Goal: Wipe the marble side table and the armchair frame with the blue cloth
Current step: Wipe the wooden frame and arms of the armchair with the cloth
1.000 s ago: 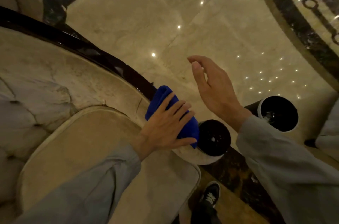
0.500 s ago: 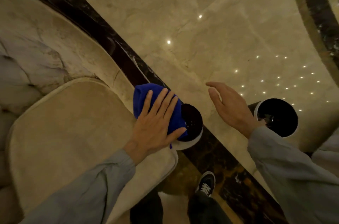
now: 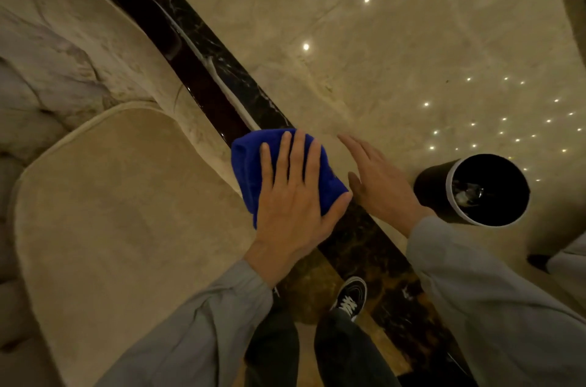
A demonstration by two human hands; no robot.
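Your left hand (image 3: 293,196) lies flat with the fingers spread and straight, palm pressed down on the blue cloth (image 3: 253,164), which is bunched under it at the front end of the armchair's arm. The cloth shows past your fingertips and out to the left of your hand, and its right edge sits under your thumb. Whatever part of the arm lies beneath the cloth is hidden, so you cannot tell exactly what it touches there. Your right hand (image 3: 379,184) is just beside the left, open and empty, fingers loosely together and stretched forward, thumb turned down toward the cloth's right edge; whether it touches anything is not clear. Both wrists come out of grey sleeves (image 3: 494,298). The dark glossy armchair frame (image 3: 177,47) runs as a curved band from the upper left down to the cloth, with the pale tufted upholstery (image 3: 63,47) on its left. The beige seat cushion (image 3: 126,212) fills the space left of your left hand. To the right of your right hand stands a black cylindrical bin (image 3: 434,188) with a pale rim, open at the top. Below your hands are dark trousers and one black shoe (image 3: 350,298) with white laces, on a polished marble floor (image 3: 396,54) with a dark veined border and reflected points of light.
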